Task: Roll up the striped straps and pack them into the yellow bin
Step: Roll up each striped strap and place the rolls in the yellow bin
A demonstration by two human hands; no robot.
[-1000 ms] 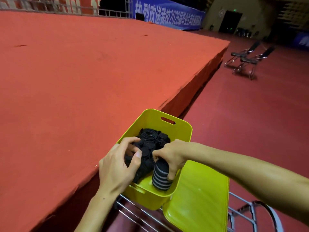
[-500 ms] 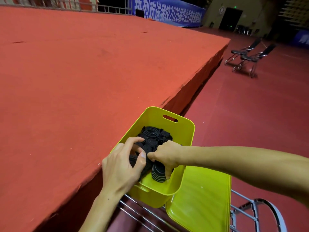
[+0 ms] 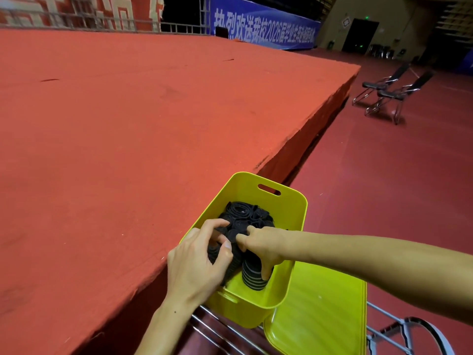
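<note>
At lower centre, the right hand [image 3: 263, 248] clamps a rolled black strap with pale stripes [image 3: 252, 276], seated upright against the near wall of the yellow plastic bin [image 3: 294, 226], apparently to fill a gap. The left hand [image 3: 197, 262] presses the packed black rolls [image 3: 243, 213] aside, fingers curled, gripping nothing evident.

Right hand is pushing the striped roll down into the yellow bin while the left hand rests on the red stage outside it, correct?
Not quite. In the head view the left hand is inside the yellow bin, fingers on the dark rolled straps. The right hand does press the striped roll into the bin.
</note>
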